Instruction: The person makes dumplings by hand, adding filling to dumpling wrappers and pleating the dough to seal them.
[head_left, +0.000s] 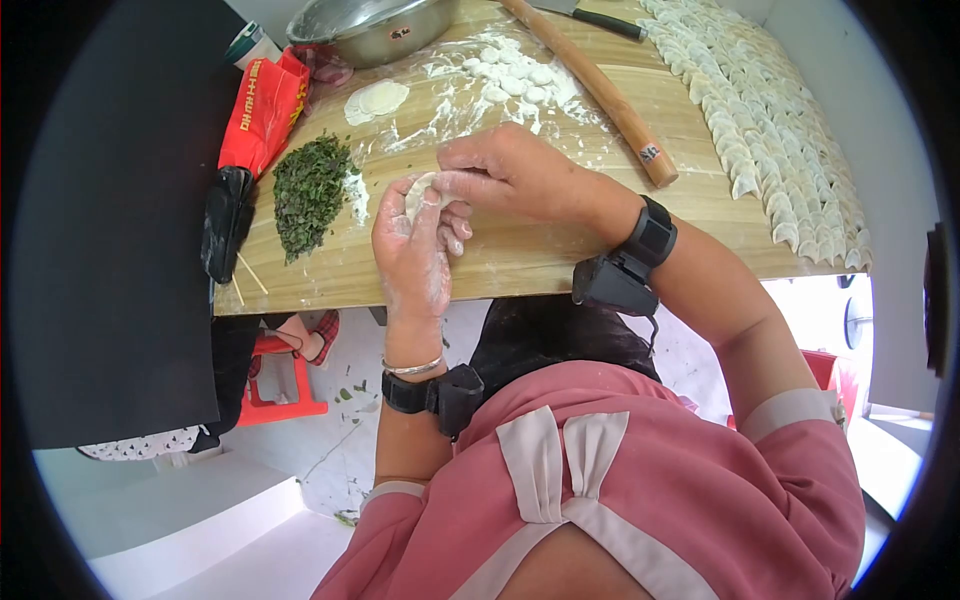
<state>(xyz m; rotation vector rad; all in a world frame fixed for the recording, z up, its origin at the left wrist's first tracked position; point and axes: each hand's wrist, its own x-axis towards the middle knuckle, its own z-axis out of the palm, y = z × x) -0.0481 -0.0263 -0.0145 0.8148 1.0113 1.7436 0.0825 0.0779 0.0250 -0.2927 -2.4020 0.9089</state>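
Observation:
A small piece of folded dough (422, 196) rests in my left hand (418, 245), whose floury fingers curl round it near the table's front edge. My right hand (505, 175) comes in from the right and pinches the dough's upper right edge between thumb and finger. Just left of my hands lies a heap of chopped green leaves (310, 195). Beyond them are flat round wrappers (378, 100) and small floured dough pieces (515, 78).
A wooden rolling pin (610, 95) lies diagonally behind my right forearm. Rows of dumplings (760, 130) cover the table's right side. At the back stand a metal bowl (375, 30) and a black-handled knife (608, 24). A red bag (262, 115) sits at left.

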